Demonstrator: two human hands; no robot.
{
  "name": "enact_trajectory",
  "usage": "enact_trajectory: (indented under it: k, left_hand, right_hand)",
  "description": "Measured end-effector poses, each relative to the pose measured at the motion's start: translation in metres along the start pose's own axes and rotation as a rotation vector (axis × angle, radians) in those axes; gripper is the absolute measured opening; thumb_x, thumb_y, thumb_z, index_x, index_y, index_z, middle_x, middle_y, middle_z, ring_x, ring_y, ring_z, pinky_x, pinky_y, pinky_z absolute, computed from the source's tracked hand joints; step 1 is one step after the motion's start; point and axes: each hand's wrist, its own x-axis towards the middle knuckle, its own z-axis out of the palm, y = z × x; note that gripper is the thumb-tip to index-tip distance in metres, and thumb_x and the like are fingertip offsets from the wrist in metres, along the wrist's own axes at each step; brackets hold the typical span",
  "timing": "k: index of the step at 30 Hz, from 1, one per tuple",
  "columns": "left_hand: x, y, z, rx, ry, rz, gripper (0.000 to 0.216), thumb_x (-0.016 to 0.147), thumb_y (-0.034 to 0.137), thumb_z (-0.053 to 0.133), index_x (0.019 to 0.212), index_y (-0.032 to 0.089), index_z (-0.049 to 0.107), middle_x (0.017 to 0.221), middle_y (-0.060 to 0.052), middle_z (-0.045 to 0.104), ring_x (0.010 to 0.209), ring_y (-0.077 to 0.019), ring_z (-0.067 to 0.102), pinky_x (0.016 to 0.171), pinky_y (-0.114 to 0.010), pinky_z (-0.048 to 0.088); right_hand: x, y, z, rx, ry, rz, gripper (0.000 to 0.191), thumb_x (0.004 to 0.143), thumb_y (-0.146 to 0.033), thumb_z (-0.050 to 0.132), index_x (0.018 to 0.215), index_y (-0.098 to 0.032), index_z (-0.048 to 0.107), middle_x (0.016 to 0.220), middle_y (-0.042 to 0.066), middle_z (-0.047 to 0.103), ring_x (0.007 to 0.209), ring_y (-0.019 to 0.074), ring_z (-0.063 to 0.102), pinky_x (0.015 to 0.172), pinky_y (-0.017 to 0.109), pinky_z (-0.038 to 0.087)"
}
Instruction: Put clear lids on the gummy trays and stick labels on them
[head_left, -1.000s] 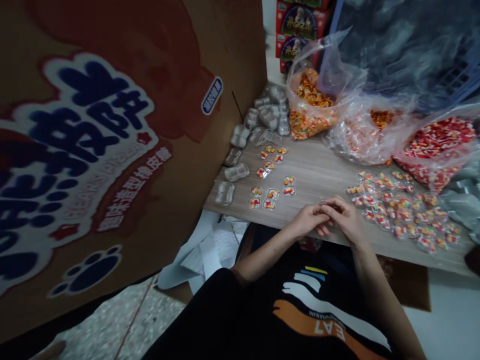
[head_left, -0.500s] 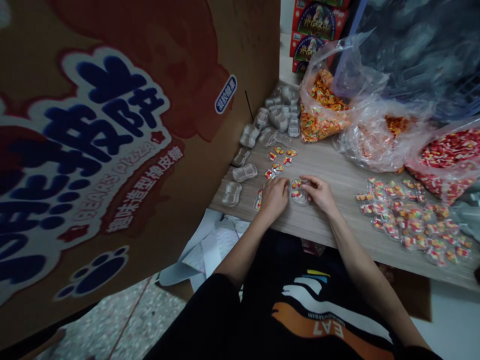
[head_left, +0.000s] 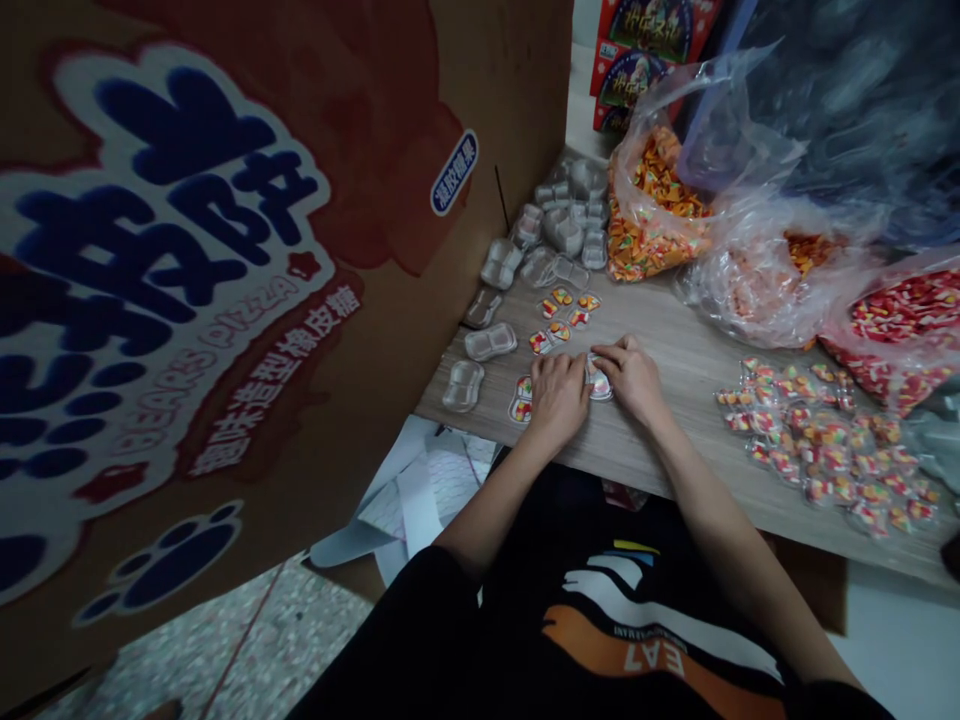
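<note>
Both my hands rest on a wooden table (head_left: 675, 330). My left hand (head_left: 556, 392) lies curled, knuckles up, beside a filled clear candy shell (head_left: 521, 401). My right hand (head_left: 632, 376) presses its fingertips on another filled clear shell (head_left: 598, 383) that shows between the two hands. More filled shells (head_left: 561, 312) lie just beyond my hands. Empty clear shells (head_left: 490, 342) sit to the left of them.
A big brown printed carton (head_left: 225, 280) fills the left side. Clear bags of orange (head_left: 656, 215) and red-white (head_left: 896, 325) candies stand at the back right. Several filled shells (head_left: 817, 435) lie spread at right. Papers (head_left: 416, 495) lie on the speckled floor below the table edge.
My hands left the near table edge and moved forward and left to the filled shells. Since half a second ago they have drawn closer together over one shell.
</note>
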Motion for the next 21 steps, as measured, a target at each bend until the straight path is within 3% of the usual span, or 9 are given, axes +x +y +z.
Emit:
enact_trajectory:
  k: [8, 12, 16, 21]
  left_hand:
    - [-0.005, 0.009, 0.006, 0.091, -0.014, 0.046, 0.042, 0.099, 0.025, 0.044, 0.138, 0.016, 0.058, 0.113, -0.014, 0.064, 0.111, -0.0309, 0.054, 0.114, -0.053, 0.024]
    - [-0.007, 0.008, 0.007, 0.112, -0.013, 0.080, 0.043, 0.099, 0.022, 0.040, 0.138, 0.015, 0.057, 0.113, -0.015, 0.065, 0.109, -0.0311, 0.055, 0.110, -0.051, 0.028]
    - [-0.008, 0.011, 0.011, 0.100, -0.015, 0.115, 0.042, 0.098, 0.023, 0.043, 0.137, 0.016, 0.058, 0.113, -0.016, 0.065, 0.110, -0.0323, 0.056, 0.103, -0.050, 0.034]
    - [-0.012, 0.036, 0.021, 0.063, -0.076, 0.177, 0.043, 0.097, 0.024, 0.048, 0.138, 0.016, 0.055, 0.116, -0.016, 0.064, 0.108, -0.0322, 0.057, 0.095, -0.046, 0.041]
  right_hand:
    - [-0.016, 0.004, 0.014, -0.147, 0.080, -0.065, 0.038, 0.103, -0.037, 0.042, 0.125, -0.024, 0.069, 0.106, 0.011, 0.060, 0.095, 0.0241, 0.055, 0.079, 0.034, 0.042]
    - [-0.025, -0.002, 0.020, -0.220, 0.091, -0.054, 0.038, 0.104, -0.036, 0.038, 0.126, -0.023, 0.066, 0.109, 0.013, 0.060, 0.097, 0.0260, 0.052, 0.081, 0.036, 0.042]
    - [-0.047, -0.010, 0.011, -0.219, 0.141, 0.089, 0.036, 0.103, -0.034, 0.040, 0.129, -0.019, 0.061, 0.113, 0.015, 0.059, 0.100, 0.0281, 0.052, 0.083, 0.038, 0.044]
    - [-0.090, -0.001, -0.005, -0.076, 0.198, 0.263, 0.022, 0.098, -0.030, 0.049, 0.111, -0.021, 0.065, 0.110, 0.013, 0.059, 0.103, 0.0278, 0.056, 0.087, 0.039, 0.047]
